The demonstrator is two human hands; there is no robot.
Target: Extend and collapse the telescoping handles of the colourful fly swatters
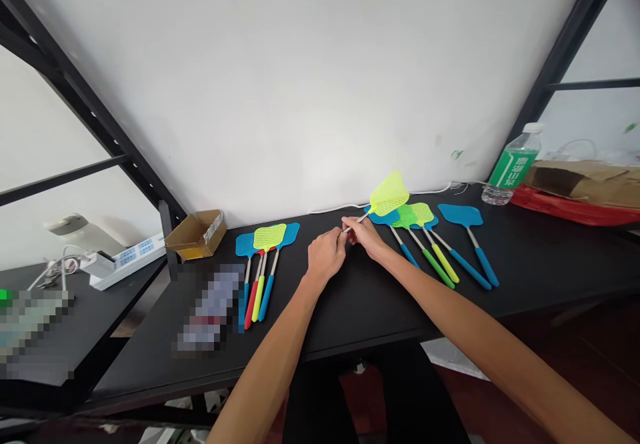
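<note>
Black table point(350, 311) against a white wall, three swatters point(265, 264) lying left, four swatters point(440, 244) right, left hand point(325, 254) and right hand point(363, 236) both pinching a raised yellow swatter point(389, 194) by its metal rod.

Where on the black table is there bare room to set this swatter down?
Bare table lies right of the right swatter group, before the bottle. Also bare: the front strip between the left swatter bundle and that group. Crowded: around both hands, which hold the yellow swatter.
</note>
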